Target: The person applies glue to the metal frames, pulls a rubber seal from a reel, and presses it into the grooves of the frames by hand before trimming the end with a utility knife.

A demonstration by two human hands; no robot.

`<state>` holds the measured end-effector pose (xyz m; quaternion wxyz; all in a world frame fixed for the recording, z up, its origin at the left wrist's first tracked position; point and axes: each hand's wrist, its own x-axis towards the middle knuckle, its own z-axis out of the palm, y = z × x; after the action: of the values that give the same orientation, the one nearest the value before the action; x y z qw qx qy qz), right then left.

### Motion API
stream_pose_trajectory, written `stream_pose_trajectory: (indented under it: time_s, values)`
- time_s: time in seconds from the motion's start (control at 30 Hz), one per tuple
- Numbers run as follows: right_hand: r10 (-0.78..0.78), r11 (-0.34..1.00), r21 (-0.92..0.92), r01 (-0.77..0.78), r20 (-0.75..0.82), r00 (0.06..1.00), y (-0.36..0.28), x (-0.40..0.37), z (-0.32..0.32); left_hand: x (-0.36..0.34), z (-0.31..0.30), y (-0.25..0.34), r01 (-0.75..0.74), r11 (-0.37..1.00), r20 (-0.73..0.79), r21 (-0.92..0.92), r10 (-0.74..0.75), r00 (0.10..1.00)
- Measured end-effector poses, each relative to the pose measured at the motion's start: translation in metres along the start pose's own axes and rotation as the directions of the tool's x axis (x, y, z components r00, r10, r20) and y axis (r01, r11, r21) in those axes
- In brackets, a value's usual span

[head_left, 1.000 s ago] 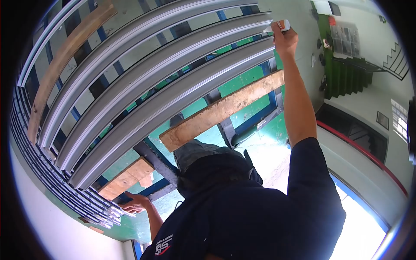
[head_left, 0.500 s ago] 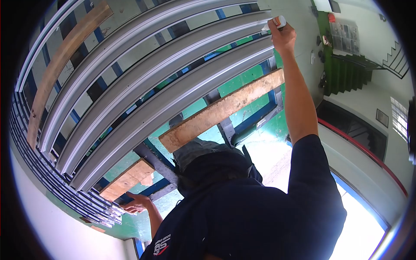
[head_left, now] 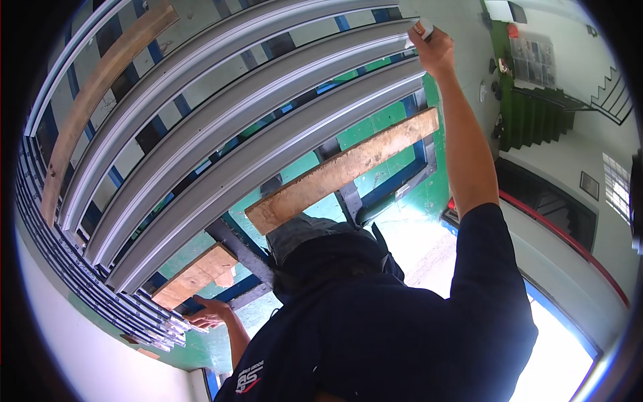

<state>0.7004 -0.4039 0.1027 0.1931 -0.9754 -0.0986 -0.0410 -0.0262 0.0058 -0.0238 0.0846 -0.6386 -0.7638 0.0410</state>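
Observation:
My right hand (head_left: 435,50) grips a small white bottle with an orange label (head_left: 422,28), its tip at the right end of the middle grey metal profile (head_left: 268,82). Most of the bottle is hidden by my fingers. Another long grey profile (head_left: 268,139) lies below that one, and a further one (head_left: 201,61) lies above. At the lower left, my left hand (head_left: 209,313) has its fingers apart, beside a short wooden block (head_left: 194,276) and the ends of several stacked thin strips (head_left: 157,328). Nothing shows in that hand.
A long wooden board (head_left: 341,167) lies across a blue and dark metal frame (head_left: 348,197) below the profiles. Another wooden strip (head_left: 84,110) crosses at the upper left. Green stairs (head_left: 536,124) and a red rail (head_left: 569,234) stand at the right.
My right hand has shifted slightly left with the bottle, which is now closer to the profile's end and more covered by my fingers. My left hand has hardly moved.

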Motion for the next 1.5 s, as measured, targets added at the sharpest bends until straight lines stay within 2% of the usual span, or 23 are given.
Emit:
stream_pose_trajectory:
  time_s: [0.07, 0.17, 0.27, 0.47, 0.57, 0.77, 0.97, 1.07, 1.17, 1.27, 1.47, 1.5]
  values:
    - [0.025, 0.998, -0.058, -0.027, -0.031, 0.999, 0.004, 0.003, 0.000, 0.000, -0.002, 0.001, 0.011, 1.000, 0.009, -0.003, -0.011, 1.000]
    - [0.130, 0.982, 0.118, -0.148, 0.150, 0.980, 0.007, 0.003, 0.003, 0.001, 0.001, 0.002, 0.016, 1.000, -0.003, 0.015, -0.016, 1.000]
    - [0.135, 0.980, 0.139, -0.140, 0.046, 0.990, 0.011, 0.004, -0.007, 0.002, 0.003, -0.005, -0.013, 1.000, -0.015, 0.006, 0.013, 1.000]
    - [0.161, 0.984, 0.073, -0.163, 0.034, 0.986, 0.010, 0.005, -0.013, 0.002, 0.005, -0.004, -0.020, 1.000, -0.010, 0.005, 0.020, 1.000]
    - [0.152, 0.988, -0.011, -0.151, 0.036, 0.988, 0.013, 0.007, -0.007, 0.001, 0.002, -0.001, -0.011, 1.000, 0.001, 0.005, 0.011, 1.000]
    - [0.022, 1.000, -0.012, -0.021, 0.034, 0.999, 0.002, 0.003, -0.007, 0.002, 0.001, -0.002, -0.001, 1.000, 0.004, 0.002, 0.001, 1.000]
    - [0.021, 1.000, -0.007, -0.021, 0.084, 0.996, 0.000, 0.006, -0.005, 0.000, -0.001, 0.001, -0.004, 1.000, -0.008, 0.013, 0.004, 1.000]
    - [0.015, 0.999, -0.043, -0.013, 0.055, 0.998, 0.002, 0.007, -0.003, -0.001, -0.004, 0.003, -0.005, 1.000, -0.011, 0.013, 0.005, 1.000]
    - [0.018, 1.000, 0.008, -0.019, 0.107, 0.994, -0.003, 0.006, -0.003, 0.000, -0.002, 0.003, 0.010, 1.000, -0.008, 0.001, -0.010, 1.000]
    - [0.010, 1.000, -0.012, -0.010, 0.057, 0.998, -0.012, 0.001, -0.004, 0.000, -0.001, 0.001, 0.008, 1.000, -0.007, 0.023, -0.008, 1.000]
    - [0.000, 0.996, 0.085, -0.008, 0.094, 0.996, -0.009, -0.001, 0.001, 0.000, -0.001, 0.000, -0.014, 1.000, -0.021, 0.005, 0.014, 1.000]
    - [0.020, 0.998, 0.052, -0.025, 0.086, 0.996, -0.008, -0.001, -0.001, 0.000, 0.001, -0.001, -0.022, 1.000, -0.027, -0.002, 0.022, 0.999]
